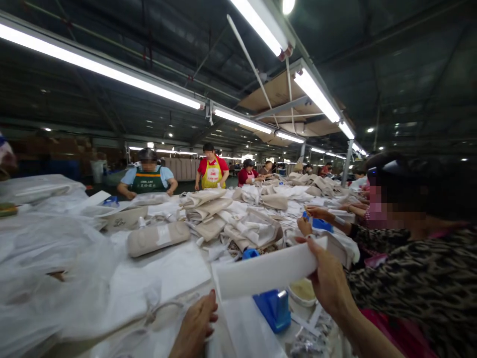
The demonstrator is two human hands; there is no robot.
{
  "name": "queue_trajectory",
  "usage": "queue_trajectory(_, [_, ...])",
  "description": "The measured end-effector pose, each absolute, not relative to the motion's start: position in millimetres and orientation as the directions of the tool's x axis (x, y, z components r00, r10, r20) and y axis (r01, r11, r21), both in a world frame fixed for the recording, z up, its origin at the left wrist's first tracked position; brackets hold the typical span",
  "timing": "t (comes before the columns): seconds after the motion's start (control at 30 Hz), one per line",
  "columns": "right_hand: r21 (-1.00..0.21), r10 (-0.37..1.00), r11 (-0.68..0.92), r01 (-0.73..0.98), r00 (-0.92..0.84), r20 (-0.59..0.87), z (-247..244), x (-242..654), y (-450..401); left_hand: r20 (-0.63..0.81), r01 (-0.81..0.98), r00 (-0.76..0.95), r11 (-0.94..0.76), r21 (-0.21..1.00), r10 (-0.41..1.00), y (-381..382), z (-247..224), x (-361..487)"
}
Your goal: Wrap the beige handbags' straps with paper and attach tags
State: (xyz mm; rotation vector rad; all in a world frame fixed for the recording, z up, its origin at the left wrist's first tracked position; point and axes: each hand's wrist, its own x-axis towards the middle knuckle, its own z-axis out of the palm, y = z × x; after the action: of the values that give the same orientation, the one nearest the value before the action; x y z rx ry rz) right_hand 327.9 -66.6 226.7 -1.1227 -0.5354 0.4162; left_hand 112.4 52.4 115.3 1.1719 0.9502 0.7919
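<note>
My right hand [330, 276] pinches the right end of a white strip [266, 271], flat and stiff like paper or thin foam, between thumb and fingers. The strip reaches out leftward above the table. Lower down, my left hand [197, 323] is apart from it, fingers loosely extended and nothing visible in them. Under the strip stands a blue tape dispenser [274, 311]. Beside that, partly hidden by my right hand, is a round tub [303, 291] with something pale yellow inside. A white sheet [249, 328] lies in front of the dispenser.
Beige fabric pieces [208, 214] are heaped mid-table. A rolled beige bundle [160, 238] with a white band lies left of them. Clear plastic bags [55, 268] cover the left side. A co-worker in a patterned sleeve [402, 288] sits close on my right; others work across the table.
</note>
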Motion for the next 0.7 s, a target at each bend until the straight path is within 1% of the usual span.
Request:
queue_trajectory(0.03, [-0.900, 0.509, 0.433, -0.043, 0.836, 0.205, 221, 326, -71, -0.252, -0.048, 0.417, 0.298, 0.953, 0.873, 49, 120, 112])
queue_trajectory(0.07, [-0.887, 0.478, 0.459, -0.043, 0.854, 0.206, 212, 321, -74, -0.281, -0.092, 0.444, 0.355, 0.930, 0.851, 43, 125, 111])
queue_trajectory(0.13, [-0.890, 0.497, 0.446, -0.091, 0.852, 0.162, 185, 306, -82, -0.244, -0.200, 0.517, 0.393, 0.898, 0.820, 28, 135, 111])
queue_trajectory(0.17, [-0.900, 0.538, 0.412, -0.140, 0.835, 0.117, 169, 297, -86, -0.193, -0.248, 0.535, 0.371, 0.895, 0.823, 20, 139, 111])
queue_trajectory(0.23, [-0.920, 0.658, 0.307, -0.244, 0.753, 0.020, 137, 282, -97, -0.129, -0.319, 0.511, 0.326, 0.890, 0.850, 12, 143, 109])
queue_trajectory(0.27, [-0.925, 0.726, 0.250, -0.287, 0.688, -0.017, 125, 278, -102, -0.116, -0.344, 0.477, 0.307, 0.887, 0.871, 11, 144, 106])
queue_trajectory(0.33, [-0.927, 0.840, 0.170, -0.336, 0.541, -0.042, 110, 279, -110, -0.115, -0.346, 0.425, 0.279, 0.896, 0.898, 17, 144, 97])
queue_trajectory(0.4, [-0.940, 0.915, 0.110, -0.324, 0.402, -0.031, 109, 285, -110, -0.121, -0.273, 0.448, 0.264, 0.925, 0.886, 25, 145, 89])
queue_trajectory(0.47, [-0.976, 0.961, 0.019, -0.219, 0.273, -0.042, 116, 290, -102, -0.125, -0.161, 0.528, 0.244, 0.956, 0.840, 31, 147, 87])
queue_trajectory(0.53, [-0.993, 0.993, -0.073, -0.098, 0.085, -0.082, 125, 288, -88, -0.150, -0.027, 0.640, 0.217, 0.976, 0.753, 36, 149, 91])
queue_trajectory(0.57, [-0.993, 0.996, -0.092, -0.077, -0.001, -0.092, 127, 285, -81, -0.167, 0.045, 0.702, 0.190, 0.981, 0.692, 38, 151, 94])
queue_trajectory(0.6, [-0.991, 0.994, -0.098, -0.094, -0.057, -0.093, 128, 282, -75, -0.182, 0.128, 0.756, 0.130, 0.983, 0.629, 41, 152, 97])
queue_trajectory(0.63, [-0.985, 0.993, -0.101, -0.141, -0.072, -0.091, 128, 279, -71, -0.189, 0.214, 0.795, 0.024, 0.976, 0.576, 46, 154, 99])
queue_trajectory(0.67, [-0.974, 0.994, -0.104, -0.203, -0.041, -0.098, 125, 278, -68, -0.192, 0.300, 0.826, -0.126, 0.945, 0.529, 50, 155, 100])
queue_trajectory(0.7, [-0.958, 0.992, -0.110, -0.264, 0.024, -0.121, 122, 278, -67, -0.204, 0.376, 0.856, -0.301, 0.876, 0.474, 55, 155, 101])
